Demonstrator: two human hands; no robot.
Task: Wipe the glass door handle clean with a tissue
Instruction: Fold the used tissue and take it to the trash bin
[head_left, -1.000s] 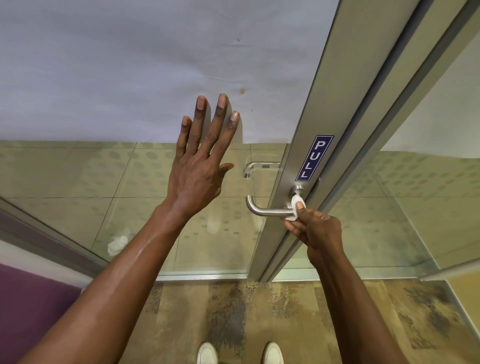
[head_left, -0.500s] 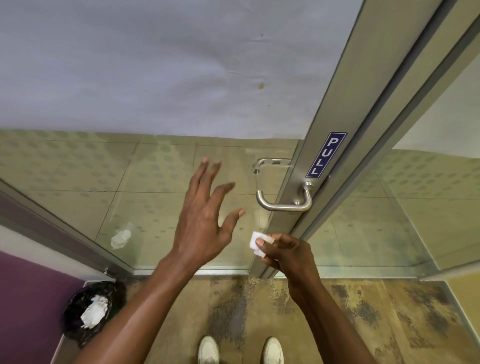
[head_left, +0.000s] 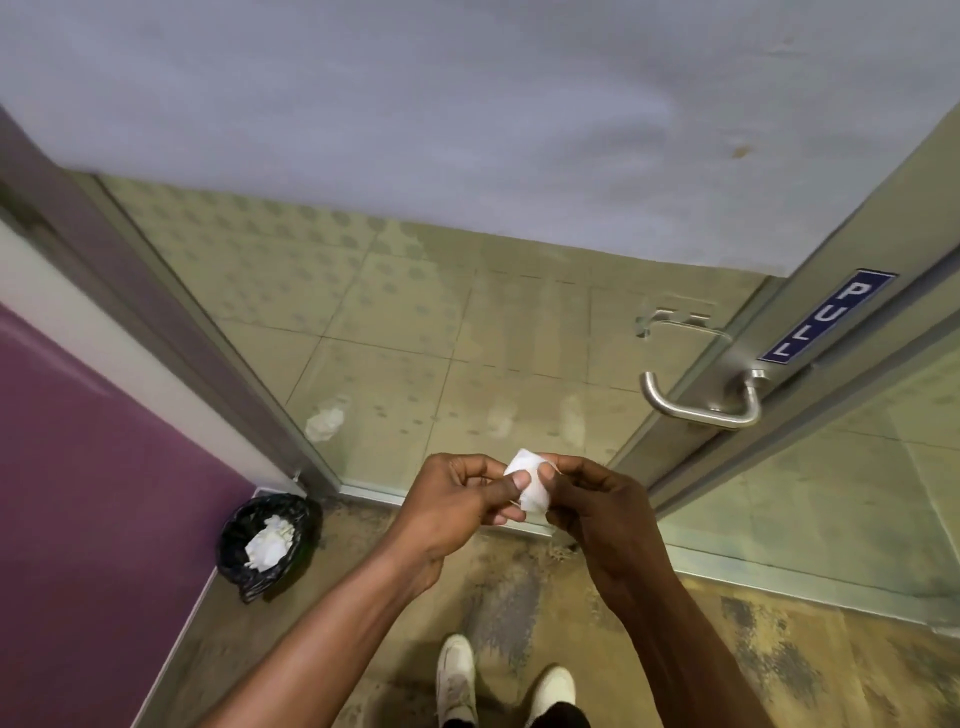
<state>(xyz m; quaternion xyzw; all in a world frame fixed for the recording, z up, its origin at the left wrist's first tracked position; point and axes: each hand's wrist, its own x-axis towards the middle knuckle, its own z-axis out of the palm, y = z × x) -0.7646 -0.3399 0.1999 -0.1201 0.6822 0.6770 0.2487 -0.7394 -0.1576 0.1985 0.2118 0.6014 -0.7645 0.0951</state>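
Observation:
A small folded white tissue (head_left: 530, 480) sits between both hands at the lower middle. My left hand (head_left: 457, 499) pinches its left edge with thumb and forefinger. My right hand (head_left: 592, 499) pinches its right side. The steel lever door handle (head_left: 696, 408) juts from the metal door frame (head_left: 810, 291) at the right, well above and right of my hands, with nothing touching it. A blue PULL sign (head_left: 826, 317) is stuck on the frame just above the handle.
A black-lined bin (head_left: 267, 545) holding crumpled white paper stands on the floor at the left, against the purple wall (head_left: 78, 493). The glass door panel (head_left: 441, 338) fills the middle. My white shoes (head_left: 506, 680) show at the bottom on patterned carpet.
My right hand left the handle and dropped with the tissue. My left hand came off the glass and joined it on the tissue. The view swung left, revealing the bin.

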